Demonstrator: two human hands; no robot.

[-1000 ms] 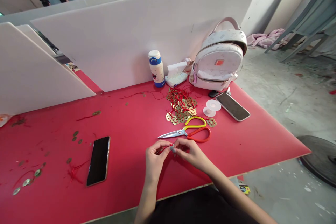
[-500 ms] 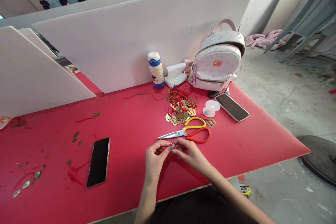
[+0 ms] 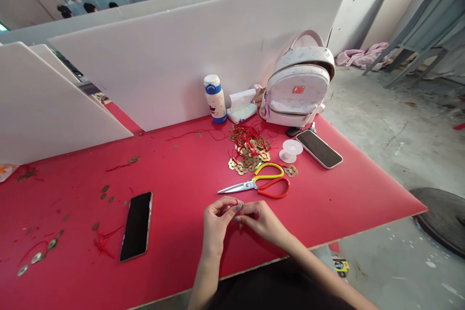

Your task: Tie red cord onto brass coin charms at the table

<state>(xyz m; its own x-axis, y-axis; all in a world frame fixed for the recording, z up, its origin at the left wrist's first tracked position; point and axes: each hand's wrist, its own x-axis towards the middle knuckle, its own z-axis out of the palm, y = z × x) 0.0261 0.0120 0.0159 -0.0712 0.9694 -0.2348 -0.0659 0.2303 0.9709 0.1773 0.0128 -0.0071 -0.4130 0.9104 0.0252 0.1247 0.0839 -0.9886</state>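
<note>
My left hand [image 3: 217, 220] pinches a short piece of red cord [image 3: 238, 202] between thumb and forefinger, above the front of the red table. Its fingertips meet those of my right hand [image 3: 262, 219], whose fingers are curled in; what they grip is too small to make out. Just beyond both hands lie scissors [image 3: 254, 185] with one yellow and one red handle, blades pointing left. Behind the scissors is a pile of brass coin charms [image 3: 250, 152] tied with red cord. One more coin charm [image 3: 290, 170] rests beside the yellow handle.
A white spool [image 3: 290, 150] and a phone [image 3: 319, 149] are at the right. Another phone [image 3: 136, 226] lies left, near loose coins [image 3: 37, 257] and red cord scraps [image 3: 103, 242]. A bottle [image 3: 215, 99], a pouch [image 3: 241, 112] and a white backpack [image 3: 298, 87] stand before the white partition [image 3: 163, 68].
My right hand has shifted slightly down, its thumb now lower and farther from the forefinger. My left hand still pinches the red cord. The whole view has shifted slightly.
</note>
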